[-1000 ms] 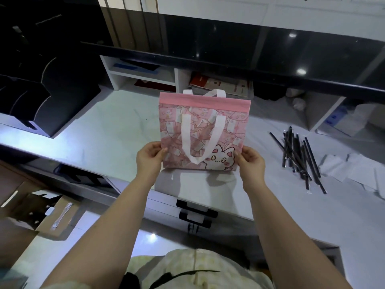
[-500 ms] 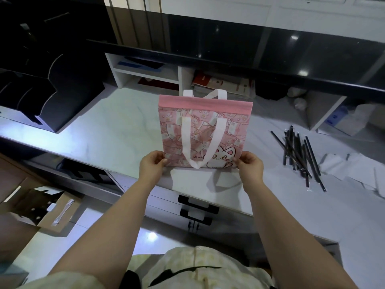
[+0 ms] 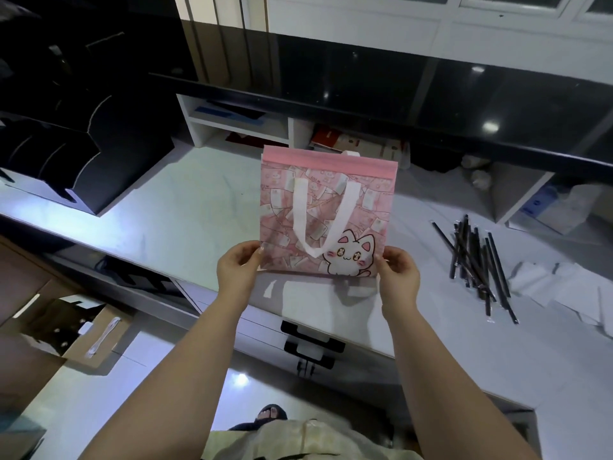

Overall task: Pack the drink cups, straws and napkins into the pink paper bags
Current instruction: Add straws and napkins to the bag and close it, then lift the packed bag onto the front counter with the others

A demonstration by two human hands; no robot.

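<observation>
Bag (image 3: 326,210), pink, with a cat print (image 3: 351,258) at its 5 o'clock corner and a white handle (image 3: 345,214) hanging down its front face. I hold it upright and flat over the near edge of the bench (image 3: 182,210), at the centre of view. My left hand (image 3: 237,272) grips its 7 o'clock corner, fingers (image 3: 252,253) curled and pinching the edge against the thumb. My right hand (image 3: 398,277) pinches the 5 o'clock corner the same way, fingers (image 3: 386,257) pressed together. Whether the bag's bottom edge touches the bench I cannot tell. Straws (image 3: 477,260), black, lie in a loose heap on the bench at 3 o'clock of the bag, well apart from it. Napkins (image 3: 564,287), white, lie flat just beyond the straws, further toward 3 o'clock. A black rack (image 3: 83,154) stands on the bench at 10 o'clock. An open box (image 3: 66,330) sits on the floor at 8 o'clock.
</observation>
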